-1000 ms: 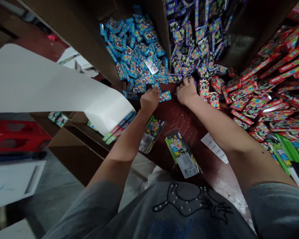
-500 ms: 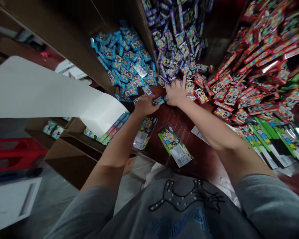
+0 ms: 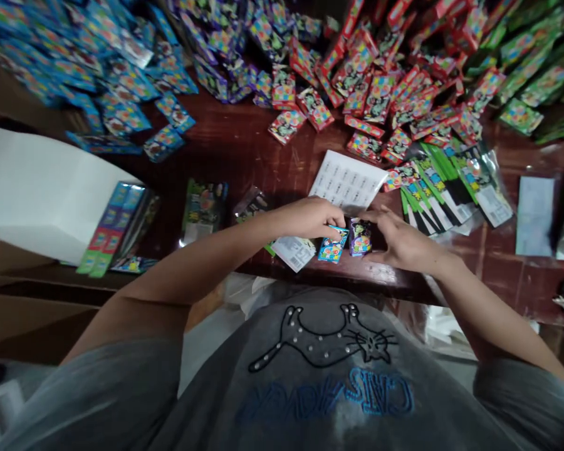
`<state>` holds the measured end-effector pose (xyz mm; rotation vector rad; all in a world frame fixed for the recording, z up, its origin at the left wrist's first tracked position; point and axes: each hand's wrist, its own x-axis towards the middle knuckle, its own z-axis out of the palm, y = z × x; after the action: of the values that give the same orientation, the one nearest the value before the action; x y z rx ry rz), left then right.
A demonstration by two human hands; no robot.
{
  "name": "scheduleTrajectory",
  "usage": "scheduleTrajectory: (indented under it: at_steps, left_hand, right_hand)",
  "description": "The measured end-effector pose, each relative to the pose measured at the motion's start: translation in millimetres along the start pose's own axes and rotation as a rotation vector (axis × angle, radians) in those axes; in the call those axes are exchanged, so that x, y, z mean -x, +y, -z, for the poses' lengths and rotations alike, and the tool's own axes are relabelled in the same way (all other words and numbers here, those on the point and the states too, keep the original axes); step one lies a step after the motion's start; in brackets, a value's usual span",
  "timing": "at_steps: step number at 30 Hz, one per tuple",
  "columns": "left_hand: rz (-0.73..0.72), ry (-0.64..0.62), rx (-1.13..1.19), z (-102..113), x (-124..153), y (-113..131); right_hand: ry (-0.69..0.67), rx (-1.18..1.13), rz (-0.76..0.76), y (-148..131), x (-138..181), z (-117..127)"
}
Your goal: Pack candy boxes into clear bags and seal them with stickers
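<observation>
Both hands meet at the near edge of a dark red wooden table [image 3: 244, 150]. My left hand [image 3: 310, 217] pinches a small blue packet [image 3: 333, 244], fingers curled over its top. My right hand [image 3: 399, 241] grips a small purple packet [image 3: 360, 237] right beside it, and the two packets stand side by side, nearly touching. Under my left hand lies a green-edged clear bag with a white label [image 3: 294, 252].
Heaps of packets cover the far table: blue [image 3: 117, 94] at left, purple [image 3: 235, 56] in the middle, red [image 3: 385, 88] at right, green [image 3: 526, 75] far right. A white printed sheet [image 3: 348, 181], a fan of green bags [image 3: 451, 188] and a white box [image 3: 42, 188] lie nearby.
Both hands have drawn back from the heaps to the table's near edge, each now carrying a packet. The camera has tilted down and to the right.
</observation>
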<state>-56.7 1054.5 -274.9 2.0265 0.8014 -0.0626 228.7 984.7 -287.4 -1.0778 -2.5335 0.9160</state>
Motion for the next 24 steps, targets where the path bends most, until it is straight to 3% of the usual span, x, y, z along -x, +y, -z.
scheduleTrajectory:
  at_steps: [3,7,14,18,22,24]
  left_hand:
    - [-0.069,0.082,-0.243,-25.5,-6.4,7.6]
    - [-0.094,0.199,-0.431,-53.3,11.7,16.4]
    - [-0.012,0.31,-0.48,-85.6,23.0,19.8]
    - [-0.022,0.282,-0.489,-65.5,52.7,6.1]
    - [-0.026,0.105,-0.601,-25.8,98.5,-18.1]
    - [-0.007,0.049,-0.62,-16.8,112.1,-23.7]
  right_hand:
    - [0.026,0.034,-0.021,2.3,15.1,-22.6]
    - [0.065,0.062,-0.034,2.6,23.0,-38.3]
    - [0.064,0.092,-0.039,-7.8,19.4,-47.5]
    - [0.083,0.14,-0.066,-15.8,12.5,-57.3]
    - [0.187,0.166,-0.058,-18.9,9.2,-71.2]
    - [0.301,0.176,-0.103,-24.5,10.3,-75.6]
